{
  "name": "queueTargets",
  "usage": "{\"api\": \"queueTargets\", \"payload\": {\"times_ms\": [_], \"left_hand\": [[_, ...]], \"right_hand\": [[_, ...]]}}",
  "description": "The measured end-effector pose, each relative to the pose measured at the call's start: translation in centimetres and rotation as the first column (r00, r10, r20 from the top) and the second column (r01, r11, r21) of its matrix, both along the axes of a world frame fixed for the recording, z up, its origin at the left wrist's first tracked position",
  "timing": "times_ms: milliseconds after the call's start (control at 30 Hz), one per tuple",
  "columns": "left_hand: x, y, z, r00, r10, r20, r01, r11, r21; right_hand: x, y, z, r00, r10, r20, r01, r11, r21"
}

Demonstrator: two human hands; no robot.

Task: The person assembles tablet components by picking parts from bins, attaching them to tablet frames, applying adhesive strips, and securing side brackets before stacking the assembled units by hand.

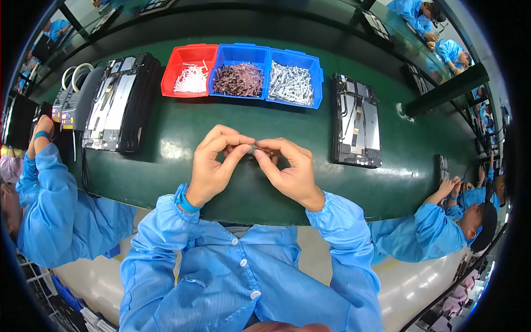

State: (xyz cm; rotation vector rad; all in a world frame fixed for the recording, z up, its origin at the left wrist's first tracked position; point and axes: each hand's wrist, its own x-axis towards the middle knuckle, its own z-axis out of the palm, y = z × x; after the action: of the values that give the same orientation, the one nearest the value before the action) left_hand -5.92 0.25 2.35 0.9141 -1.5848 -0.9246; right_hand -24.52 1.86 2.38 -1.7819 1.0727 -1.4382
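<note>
In front of my body, above the green tabletop, my left hand and my right hand meet fingertip to fingertip. Thumb and forefinger of each hand are pinched on a small thin part, greyish in the middle with a brownish strip toward the right hand. Fingers cover most of it, so its exact kind cannot be made out. Beyond the hands stand a red bin of small white pieces, a blue bin of brown strips and another blue bin of silvery-white strips.
On the green table, a stack of opened tablet-like devices stands at left, beside a grey machine with cables. Another such stack stands at right. Co-workers in blue sit close on the left and right.
</note>
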Motion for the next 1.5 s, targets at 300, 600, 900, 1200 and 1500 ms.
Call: {"api": "queueTargets", "payload": {"times_ms": [300, 600, 900, 1200, 1500], "left_hand": [[0.3, 0.6, -0.2, 0.988, 0.077, 0.138, -0.052, 0.983, -0.175], [-0.3, 1.1, -0.9, 1.0, -0.012, 0.008, 0.012, 1.0, 0.0], [0.2, 0.8, -1.7, 0.92, -0.162, -0.356, 0.282, 0.906, 0.316], [0.3, 0.6, -1.2, 0.992, -0.113, -0.057, 0.117, 0.991, 0.06], [0.6, -0.4, 0.5, 0.941, -0.025, 0.337, 0.118, 0.959, -0.258]], "right_hand": [[0.3, 0.4, -0.1, 0.999, 0.003, -0.046, -0.004, 1.0, -0.019], [0.1, 0.5, -0.5, 1.0, 0.018, -0.013, -0.018, 0.999, -0.033], [0.3, 0.8, -0.3, 1.0, 0.004, 0.03, -0.004, 1.0, 0.01], [0.2, 0.7, -0.4, 1.0, 0.014, 0.017, -0.015, 0.999, 0.052], [-0.9, 0.6, -0.1, 1.0, -0.004, 0.019, 0.002, 0.996, 0.092]]}}
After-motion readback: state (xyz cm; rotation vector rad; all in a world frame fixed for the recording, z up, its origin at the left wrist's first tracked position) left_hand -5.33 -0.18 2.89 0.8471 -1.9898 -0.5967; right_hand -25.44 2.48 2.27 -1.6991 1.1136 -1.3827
